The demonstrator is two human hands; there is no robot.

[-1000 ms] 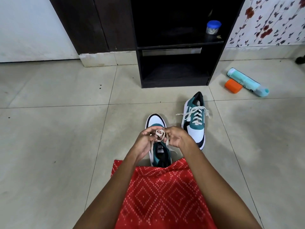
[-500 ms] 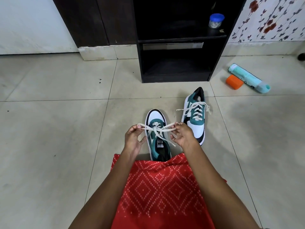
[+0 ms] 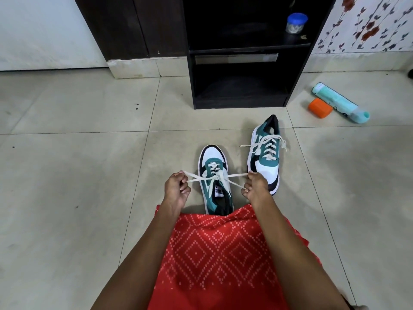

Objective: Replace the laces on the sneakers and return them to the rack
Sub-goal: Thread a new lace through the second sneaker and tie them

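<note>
The near sneaker [image 3: 213, 155] stands on the tiled floor [image 3: 78, 175] just in front of the person's lap, toe towards the rack [image 3: 239, 105], so its eyelets face up within easy reach of both hands. The left hand [image 3: 176, 187] pinches one side of the cream lace [image 3: 220, 178] between curled fingers, and the right hand [image 3: 257, 189] pinches the other side. The two strands run taut and nearly level out from the tongue, which suggests the knot or bow is being drawn tight.

The second sneaker [image 3: 267, 163] lies just to the right, heel towards the rack, already laced, its loose ends spilling over both sides; it looks set aside as finished. Both shelves of the rack look free for shoes. Only a blue-lidded jar [image 3: 296, 23] sits at the right end of the upper shelf.

The tongue tag [image 3: 219, 192] on the near sneaker reads "puma", seen upside down. Near the floor's right edge lie a teal bottle [image 3: 335, 100] and an orange container [image 3: 320, 107]; any print on them is too small to read.
</note>
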